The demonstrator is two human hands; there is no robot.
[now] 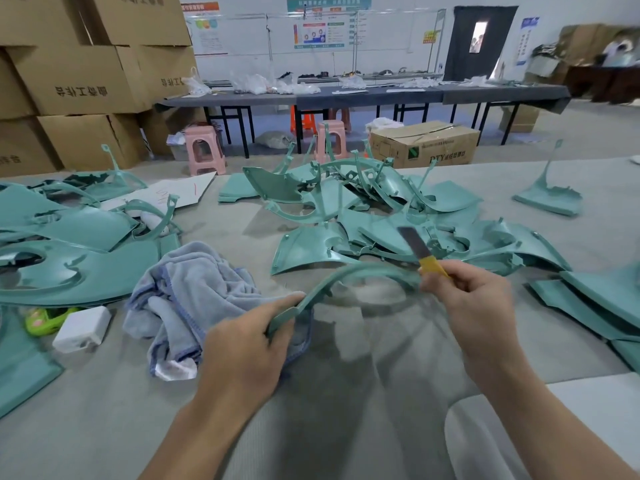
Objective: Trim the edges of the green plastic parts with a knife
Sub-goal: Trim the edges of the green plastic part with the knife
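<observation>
Now — left hand (pixel 242 344) clamped on curved green part (pixel 349 275), right hand (pixel 474 303) fisted round yellow-handled knife (pixel 420 251) — blade up, above the part's far end.

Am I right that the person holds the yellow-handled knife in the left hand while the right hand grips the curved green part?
Not quite: the head view shows the hands swapped. The right hand holds the yellow-handled knife, and the left hand grips the curved green part.

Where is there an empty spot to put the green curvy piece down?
Bare grey table lies right under the curved green part, between the blue towel and the flat panels at right. It is crowded behind, where the green pile sits, and at left with large panels.
</observation>
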